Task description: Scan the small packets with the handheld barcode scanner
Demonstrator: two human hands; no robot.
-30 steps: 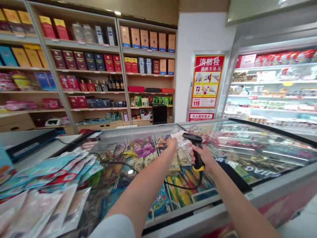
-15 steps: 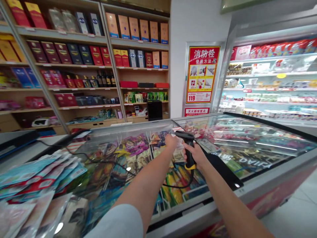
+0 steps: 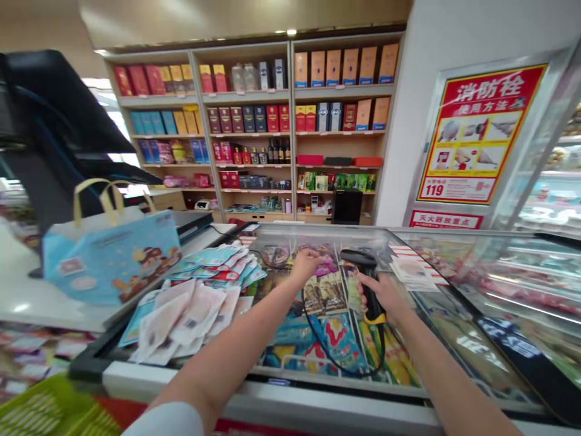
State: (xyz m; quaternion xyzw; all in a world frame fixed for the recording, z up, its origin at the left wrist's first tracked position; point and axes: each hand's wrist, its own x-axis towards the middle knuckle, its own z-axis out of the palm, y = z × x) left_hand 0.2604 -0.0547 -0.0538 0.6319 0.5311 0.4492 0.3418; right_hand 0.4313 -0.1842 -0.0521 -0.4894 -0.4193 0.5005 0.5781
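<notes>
A black and yellow barcode scanner is gripped in my right hand, its head pointing left and its cable looping down over the glass. Left of it, my left hand hovers above the freezer's glass lid, fingers loosely bent and nothing visible in them. Flat white packets lie on the glass just beyond my right hand. Near my left forearm is a pile of clear-and-white packets, with blue and red packets heaped behind it.
On the counter at left stand a blue carrier bag and a dark monitor. A green basket sits below. Shelves of boxes line the back wall. A black strip crosses the freezer at right.
The view has swung left. My left hand has drawn away from the scanner to the left, and white packets now show on the glass right of it. The scanner stays in my right hand.
</notes>
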